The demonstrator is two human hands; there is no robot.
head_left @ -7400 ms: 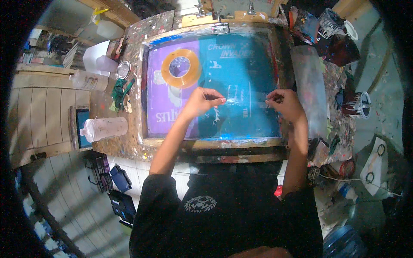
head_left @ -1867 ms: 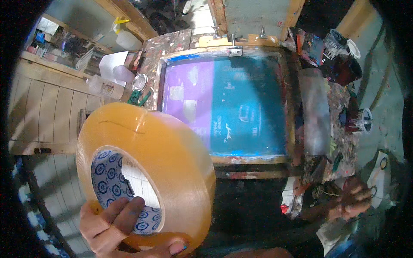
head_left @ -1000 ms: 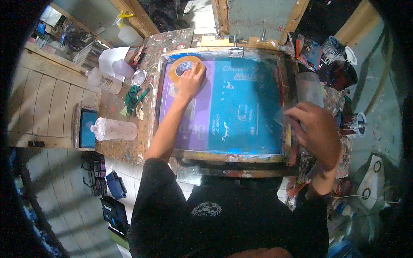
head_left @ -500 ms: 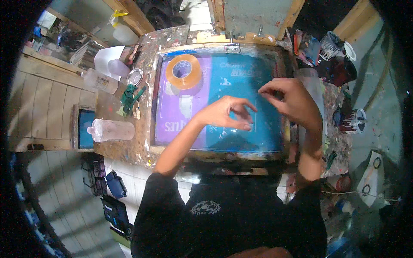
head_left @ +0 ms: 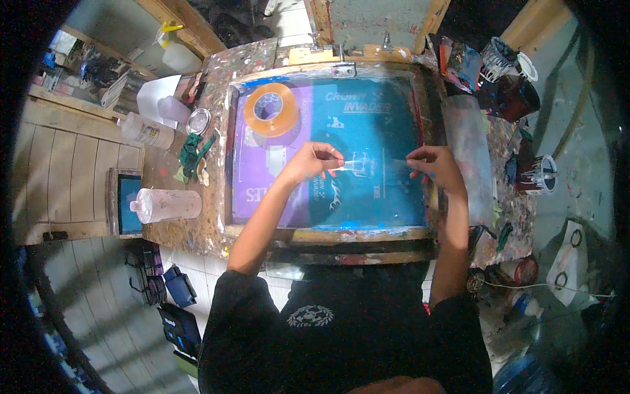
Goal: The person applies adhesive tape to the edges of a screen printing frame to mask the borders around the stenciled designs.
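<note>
A wooden-framed printing screen [head_left: 367, 203], part purple and part teal with pale stencil shapes, lies before me on the workbench. Over its teal half, a short strip of clear tape [head_left: 357, 165] stretches between my two hands and is hard to see in places. Its left end is pinched by the fingertips of my left hand [head_left: 314, 161]. My right hand [head_left: 436, 167] pinches the other end. A large roll of amber packing tape [head_left: 270, 110] lies flat on the screen's purple half, beyond my left hand.
Metal hinge clamps [head_left: 342, 69] grip the frame's far edge. At left stand a pinkish plastic bottle [head_left: 169, 205], a green rag [head_left: 190, 156] and a spray bottle [head_left: 180, 56]. Paint-smeared tubs [head_left: 542, 175] line the right side, near a clear plastic sheet [head_left: 467, 151].
My hands have lowered and turned level with each other, fingers now pinched, with the tape strip drawn out between them. The whole view has shifted slightly.
</note>
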